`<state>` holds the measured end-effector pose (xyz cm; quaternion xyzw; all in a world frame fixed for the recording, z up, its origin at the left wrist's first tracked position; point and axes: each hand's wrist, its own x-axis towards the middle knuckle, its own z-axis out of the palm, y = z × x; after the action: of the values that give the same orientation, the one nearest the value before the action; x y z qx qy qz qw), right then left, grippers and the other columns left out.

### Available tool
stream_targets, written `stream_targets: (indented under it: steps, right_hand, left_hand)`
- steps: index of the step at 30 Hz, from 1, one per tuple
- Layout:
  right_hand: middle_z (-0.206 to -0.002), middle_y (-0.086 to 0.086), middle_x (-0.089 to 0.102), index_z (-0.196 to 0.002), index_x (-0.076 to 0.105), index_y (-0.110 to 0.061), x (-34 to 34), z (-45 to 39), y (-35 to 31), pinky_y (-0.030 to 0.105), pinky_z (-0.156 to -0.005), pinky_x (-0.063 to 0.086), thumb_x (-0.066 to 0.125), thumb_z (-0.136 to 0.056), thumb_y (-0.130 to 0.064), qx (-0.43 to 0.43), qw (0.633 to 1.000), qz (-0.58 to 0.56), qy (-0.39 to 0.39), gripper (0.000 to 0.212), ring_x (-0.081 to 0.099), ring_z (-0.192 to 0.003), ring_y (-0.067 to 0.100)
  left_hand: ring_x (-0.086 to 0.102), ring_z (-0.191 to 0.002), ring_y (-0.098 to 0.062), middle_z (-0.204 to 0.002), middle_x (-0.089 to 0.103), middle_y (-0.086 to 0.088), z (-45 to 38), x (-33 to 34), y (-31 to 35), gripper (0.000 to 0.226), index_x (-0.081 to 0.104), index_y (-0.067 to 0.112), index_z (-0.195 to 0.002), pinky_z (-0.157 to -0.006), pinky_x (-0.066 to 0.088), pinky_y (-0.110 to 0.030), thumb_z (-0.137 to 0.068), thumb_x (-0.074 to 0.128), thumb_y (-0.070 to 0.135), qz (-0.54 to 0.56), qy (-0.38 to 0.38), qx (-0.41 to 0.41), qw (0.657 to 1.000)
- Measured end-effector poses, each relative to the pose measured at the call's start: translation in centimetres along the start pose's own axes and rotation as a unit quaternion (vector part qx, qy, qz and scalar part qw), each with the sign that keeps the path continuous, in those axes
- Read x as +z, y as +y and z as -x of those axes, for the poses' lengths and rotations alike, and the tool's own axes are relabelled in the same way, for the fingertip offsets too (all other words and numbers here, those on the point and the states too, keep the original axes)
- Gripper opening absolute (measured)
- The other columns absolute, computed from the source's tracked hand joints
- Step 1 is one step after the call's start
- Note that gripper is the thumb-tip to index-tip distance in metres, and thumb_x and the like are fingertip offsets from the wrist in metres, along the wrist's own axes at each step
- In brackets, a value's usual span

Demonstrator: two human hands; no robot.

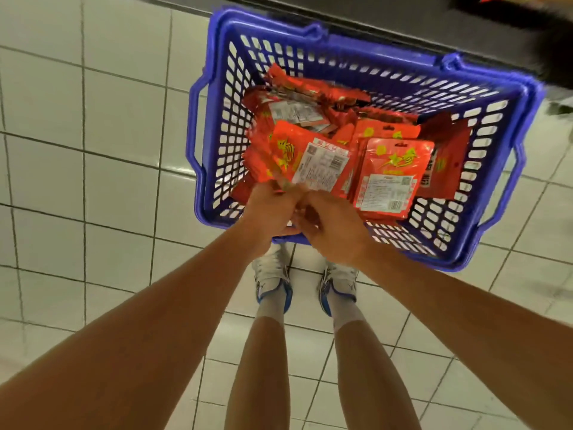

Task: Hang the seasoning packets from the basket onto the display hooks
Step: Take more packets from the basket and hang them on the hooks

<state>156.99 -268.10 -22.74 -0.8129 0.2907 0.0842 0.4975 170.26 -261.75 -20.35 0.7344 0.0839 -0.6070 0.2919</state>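
Over the basket's near rim, the left hand (pixel 269 212) and right hand (pixel 333 226) meet, fingers curled and pinching the bottom edge of a red seasoning packet (pixel 313 164). Beyond, more seasoning packets (pixel 389 178) lie heaped inside the blue basket (pixel 366 46) on the tiled floor (pixel 93 166).

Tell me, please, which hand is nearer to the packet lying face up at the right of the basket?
The right hand. It sits just left of that face-up packet, near its lower corner. The left hand is farther left, gripping a bunch of packets.
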Motion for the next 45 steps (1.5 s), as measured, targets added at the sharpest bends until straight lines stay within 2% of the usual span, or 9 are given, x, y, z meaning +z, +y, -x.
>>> stream_targets:
  steps: [4,8,15,23,30,34,37,41,45]
  right_hand:
    - [-0.102,0.002,0.068,-0.111,0.069,-0.013,-0.3,-2.7,1.2,0.032,-0.082,0.052,0.055,-0.094,-0.039,0.075,0.996,-0.038,0.018,0.034,0.064,-0.092,0.018]
    - [-0.15,0.019,0.041,-0.149,0.035,-0.006,-1.3,-6.5,6.0,0.048,-0.116,0.034,0.06,-0.096,-0.029,0.213,0.971,0.102,0.028,0.064,0.034,-0.143,0.036]
    - [-0.134,0.021,0.051,-0.134,0.05,-0.008,-0.9,-6.9,6.6,0.054,-0.106,0.036,0.068,-0.087,-0.025,0.17,0.926,0.336,0.03,0.053,0.044,-0.126,0.042]
    - [-0.104,0.014,0.063,-0.114,0.064,-0.011,-1.7,-2.4,-1.7,0.031,-0.063,0.042,0.062,-0.087,-0.014,-0.001,0.991,0.12,0.055,0.027,0.062,-0.086,0.035]
    - [-0.101,0.002,0.066,-0.106,0.07,-0.018,-6.8,2.5,-7.6,0.036,-0.073,0.054,0.056,-0.094,-0.044,0.006,0.997,0.021,0.068,0.032,0.064,-0.087,0.02]
    - [-0.098,-0.005,0.067,-0.103,0.061,-0.027,-13.7,2.5,-10.9,0.038,-0.084,0.052,0.061,-0.092,-0.049,0.141,0.958,-0.071,0.239,0.024,0.064,-0.091,0.017]
    - [-0.103,0.001,0.074,-0.106,0.069,-0.02,-19.3,2.4,-15.3,0.05,-0.096,0.054,0.072,-0.089,-0.045,0.211,0.902,-0.313,0.211,0.03,0.07,-0.101,0.024]
    - [-0.095,0.005,0.079,-0.089,0.081,-0.026,-25.7,5.0,-23.7,0.051,-0.087,0.058,0.076,-0.086,-0.033,0.161,0.857,-0.455,0.18,0.009,0.075,-0.087,0.024]
    - [-0.092,0.004,0.075,-0.081,0.079,-0.026,-32.5,10.0,-32.6,0.058,-0.09,0.054,0.077,-0.078,-0.042,0.084,0.867,-0.432,0.236,0.016,0.068,-0.09,0.027]
  left_hand:
    - [0.075,-0.086,-0.035,-0.096,0.076,-0.015,-1.9,-1.4,-0.1,0.018,0.071,0.018,-0.095,-0.073,0.064,-0.053,-0.092,0.057,0.008,0.006,0.1,-0.018,0.995]
    - [0.074,-0.093,-0.025,-0.1,0.076,-0.002,-3.3,-3.5,-1.1,0.02,0.067,0.028,-0.102,-0.074,0.063,-0.041,-0.091,0.057,0.014,0.058,0.096,-0.037,0.993]
    - [0.073,-0.096,-0.026,-0.109,0.073,-0.003,-2.9,-3.5,-1.9,0.016,0.061,0.027,-0.105,-0.079,0.061,-0.04,-0.098,0.052,0.014,0.131,0.071,-0.041,0.988]
    - [0.077,-0.092,-0.024,-0.102,0.079,-0.004,1.6,-1.8,0.8,0.025,0.067,0.02,-0.111,-0.068,0.063,-0.034,-0.093,0.069,0.038,0.156,-0.044,0.052,0.985]
    - [0.072,-0.102,-0.039,-0.111,0.074,-0.018,7.7,-3.3,4.3,0.018,0.069,0.021,-0.099,-0.092,0.057,-0.058,-0.096,0.059,0.006,0.075,-0.01,0.065,0.995]
    - [0.075,-0.094,-0.031,-0.104,0.078,-0.009,12.9,-4.6,7.7,0.025,0.067,0.019,-0.114,-0.083,0.059,-0.048,-0.094,0.059,0.006,0.089,-0.069,0.091,0.989]
    - [0.075,-0.093,-0.029,-0.103,0.078,-0.008,18.7,-4.8,11.1,0.033,0.066,0.016,-0.118,-0.078,0.06,-0.042,-0.087,0.062,0.006,0.097,-0.107,0.12,0.982]
    - [0.077,-0.08,-0.021,-0.093,0.08,-0.004,28.2,-5.2,15.8,0.021,0.068,0.014,-0.114,-0.06,0.06,-0.03,-0.094,0.065,0.02,0.122,-0.114,0.175,0.97]
    - [0.076,-0.095,-0.025,-0.106,0.079,-0.008,38.9,-7.0,21.4,0.039,0.075,0.018,-0.105,-0.088,0.059,-0.045,-0.087,0.065,0.051,0.133,-0.061,0.241,0.959]
